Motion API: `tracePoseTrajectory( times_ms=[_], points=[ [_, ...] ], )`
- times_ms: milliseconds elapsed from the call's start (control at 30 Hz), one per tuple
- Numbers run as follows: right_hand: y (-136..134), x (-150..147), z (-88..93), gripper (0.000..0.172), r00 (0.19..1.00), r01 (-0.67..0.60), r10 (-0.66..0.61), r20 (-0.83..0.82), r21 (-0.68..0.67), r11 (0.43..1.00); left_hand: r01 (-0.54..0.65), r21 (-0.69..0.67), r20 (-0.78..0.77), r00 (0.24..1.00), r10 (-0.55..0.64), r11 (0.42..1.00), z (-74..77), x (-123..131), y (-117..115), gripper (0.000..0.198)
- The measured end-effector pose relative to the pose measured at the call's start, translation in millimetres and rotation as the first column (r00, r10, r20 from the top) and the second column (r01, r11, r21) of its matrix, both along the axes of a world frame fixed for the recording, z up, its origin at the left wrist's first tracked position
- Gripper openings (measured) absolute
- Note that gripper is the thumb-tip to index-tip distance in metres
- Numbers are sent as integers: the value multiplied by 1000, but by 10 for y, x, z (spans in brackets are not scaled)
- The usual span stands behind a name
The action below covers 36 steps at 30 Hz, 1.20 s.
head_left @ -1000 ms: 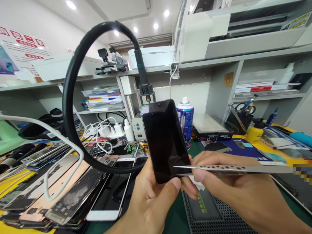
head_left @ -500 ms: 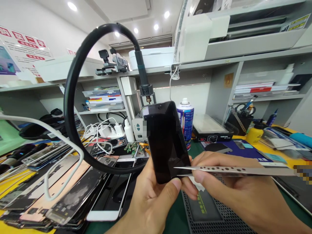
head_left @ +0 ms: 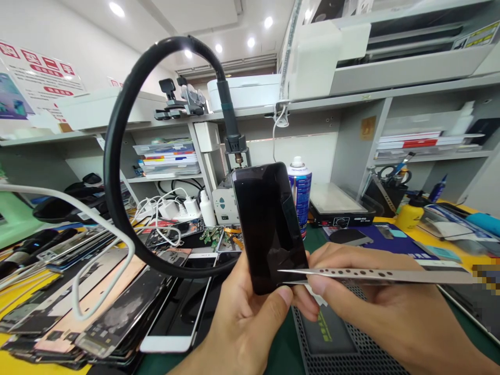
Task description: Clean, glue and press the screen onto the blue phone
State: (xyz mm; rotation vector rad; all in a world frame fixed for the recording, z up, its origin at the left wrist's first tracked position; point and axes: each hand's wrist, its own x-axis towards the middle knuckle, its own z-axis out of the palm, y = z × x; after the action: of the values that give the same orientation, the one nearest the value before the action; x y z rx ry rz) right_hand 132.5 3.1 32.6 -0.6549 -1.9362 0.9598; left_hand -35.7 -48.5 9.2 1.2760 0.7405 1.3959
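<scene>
The right hand (head_left: 378, 307) has its fingers closed on metal tweezers (head_left: 351, 273), their 2 tips slightly apart at the lower screen of a black phone (head_left: 265, 224); whether they touch, I cannot tell. The left hand (head_left: 248, 317) has its fingers wrapped around that phone's lower end, holding it tilted above the bench (head_left: 42, 367). Beyond stand 1 spray can (head_left: 301, 203) and a grey shelf unit (head_left: 353, 151).

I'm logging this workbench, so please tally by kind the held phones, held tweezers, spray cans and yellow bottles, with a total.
Held phone: 1, in the left hand
Held tweezers: 1, in the right hand
Spray can: 1
Yellow bottle: 1
Total: 4
</scene>
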Motion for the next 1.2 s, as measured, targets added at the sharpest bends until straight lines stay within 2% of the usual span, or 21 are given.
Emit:
tracePoseTrajectory(
  times_ms=[200, 433, 633, 833, 1200],
  points=[
    [4, -7, -42, 29, 999, -32, 32, 20, 12, 999, -1, -14, 6, 1000, 1, 1000, 22, 3, -6, 15],
    [40, 68, -21, 29, 998, -60, 61, 13, -65, 996, 116, -16, 112, 987, -114, 993, -50, -34, 18, 12],
    [13, 81, 3, 23, 997, 69, -71, -14, -89, 994, 152, -55, 158, 977, -142, 987, -46, -62, 30, 17],
    [-4, 57, -26, 21, 994, 103, -105, -15, -92, 990, 181, -53, 223, 961, -165, 982, -65, -63, 31, 20],
    [38, 70, -34, 20, 997, 61, -63, 40, 50, 997, 205, -49, 256, 949, -186, 977, -49, -59, 36, 21]
  ],
)
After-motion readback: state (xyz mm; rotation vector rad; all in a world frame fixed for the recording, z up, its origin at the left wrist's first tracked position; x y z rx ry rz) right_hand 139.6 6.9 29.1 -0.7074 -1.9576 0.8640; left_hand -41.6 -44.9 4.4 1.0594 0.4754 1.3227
